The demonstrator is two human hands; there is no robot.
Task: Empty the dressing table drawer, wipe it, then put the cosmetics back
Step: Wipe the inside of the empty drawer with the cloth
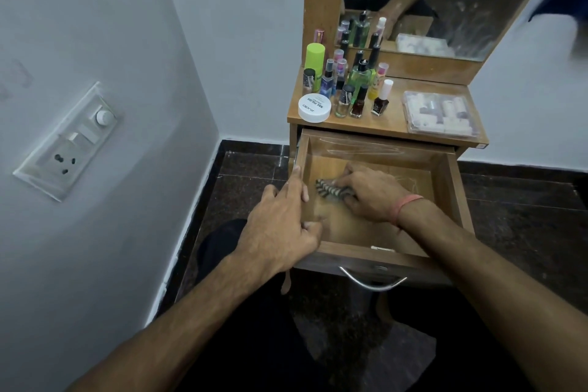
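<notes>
- Right hand (372,192): inside the open drawer (445,188), fingers curled down over a striped cloth (331,190), pressing it to the drawer floor.
- Left hand (281,223): gripping the drawer's left wall, thumb inside.
- Cosmetics: bottles (350,86), white jar (314,106), clear pouch (440,114) on the dressing table top (394,124).
- Mirror (445,0) behind; switch panel (68,140) on left wall; dark tiled floor (525,226).
</notes>
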